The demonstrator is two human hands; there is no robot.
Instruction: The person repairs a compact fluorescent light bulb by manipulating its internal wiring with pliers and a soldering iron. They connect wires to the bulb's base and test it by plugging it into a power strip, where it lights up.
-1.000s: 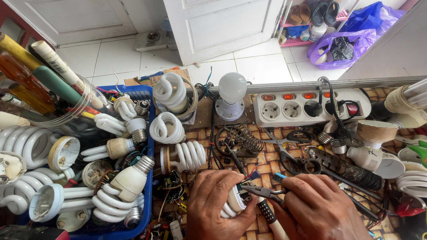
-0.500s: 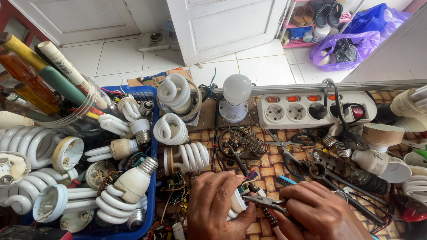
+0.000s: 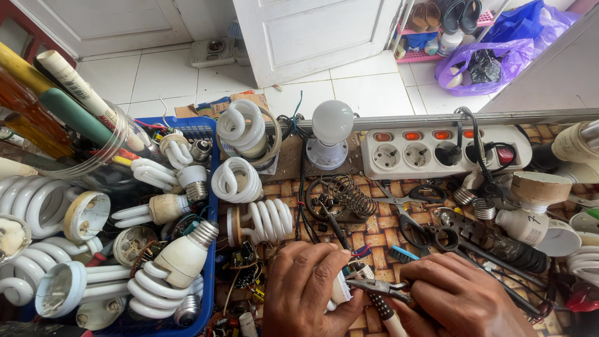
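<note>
Nearest the camera, the left hand (image 3: 312,290) curls its grip shut around a small white lamp base (image 3: 340,291), fingers folded over the top so that only a sliver of white shows at the thumb side. Touching it from the right, the right hand (image 3: 458,299) is closed on a pair of needle-nose pliers (image 3: 377,287); their tips meet the lamp base at its edge, and what they pinch there, perhaps a wire, is too small to tell. A textured dark handle (image 3: 382,307) pokes down between the two hands.

Both hands work low on the woven-pattern counter (image 3: 374,234), among loose circuit scraps. Just beyond the left hand lies a spiral bulb (image 3: 265,221) on its side, and a soldering iron stand (image 3: 346,196) with its coiled spring sits behind the fingers. Black-handled scissors (image 3: 412,212) lie beyond the right hand.

To the left, a blue basket (image 3: 211,206) is heaped with spent spiral lamps. Farther back, a round white bulb (image 3: 332,125) stands upright in a holder beside a white power strip (image 3: 437,150) with lit switches. Beyond the counter's edge lie white floor tiles (image 3: 368,87) and a white door (image 3: 318,31).
</note>
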